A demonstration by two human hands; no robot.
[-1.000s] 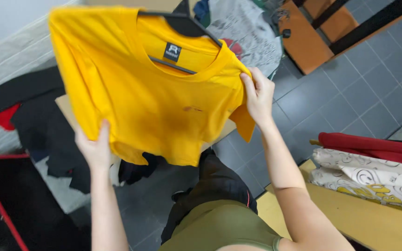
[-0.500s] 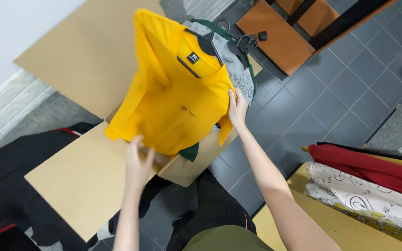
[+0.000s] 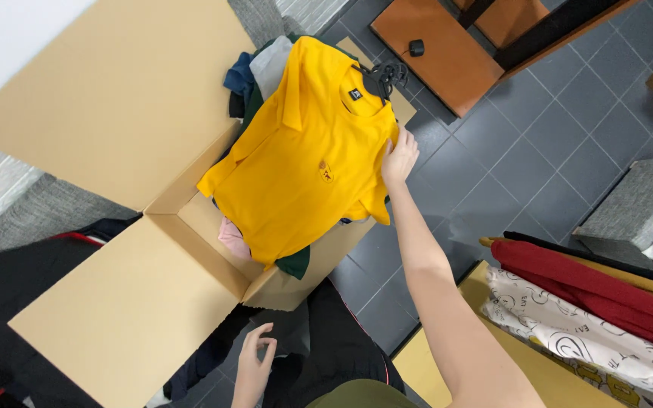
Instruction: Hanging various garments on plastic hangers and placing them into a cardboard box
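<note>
Two hands work at different depths. Nearest, the left hand (image 3: 255, 363) hangs low by the person's lap, fingers loosely curled and empty, just off the edge of the near box flap (image 3: 126, 313), with dark clothing (image 3: 326, 347) below it.

Farther out, the right hand (image 3: 400, 157) reaches with the arm extended and pinches the right edge of a yellow T-shirt (image 3: 304, 159), thumb and fingers closed on the fabric near the sleeve. The shirt is soft, matte knit, with a small emblem on the chest and a dark label at the neck; it hangs on a black hanger (image 3: 379, 75) and lies spread over the open cardboard box (image 3: 205, 219), covering most of the opening. Under its edges show other garments: something pink (image 3: 232, 238), dark green (image 3: 294, 263), and grey and blue cloth (image 3: 255, 72) at the far end.

The box flaps are smooth, stiff and wide (they take up most of the room to the left). Open room lies to the right, on grey floor tiles (image 3: 538, 159), bounded nearer by a rail of hanging clothes, red (image 3: 606, 283) and white patterned (image 3: 568, 329). Beyond stands an orange-brown wooden surface (image 3: 447, 57) with a small black object (image 3: 416, 47) on it.
</note>
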